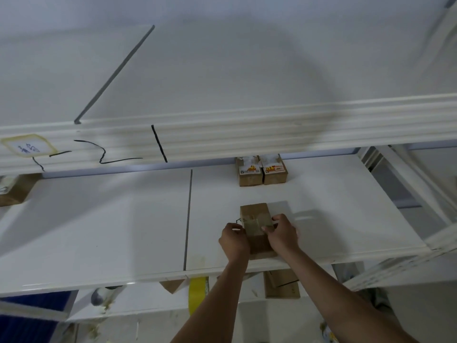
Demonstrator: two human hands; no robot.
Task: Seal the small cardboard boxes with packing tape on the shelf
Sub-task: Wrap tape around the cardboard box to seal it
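Small cardboard box (256,219), brown, set on the white shelf (111,226) near its front edge, right of a dark seam line (188,219) in the shelf board; a strip of clear packing tape (254,225) is laid across the box top, and a thin dark thread-like curl is seen at the box's left top edge. Left hand (233,240) is placed against the box's left side, fingers curled in at the top edge; whether they pinch the tape or only the box cannot be told. Right hand (282,235) is placed on the box's right side, thumb and fingers curled over the top and pressed on the tape end. Two more small boxes (262,173), each with a white and orange label, are stood side by side and touching at the back of the same shelf, well apart from the held box. Another brown box (14,189) is partly seen at the far left of the shelf. Above, an upper shelf edge (222,134) marked with black pen strokes and a taped paper label (27,146). Below the shelf front, a yellow tape roll (197,293) and further cardboard pieces (282,283) are partly hidden
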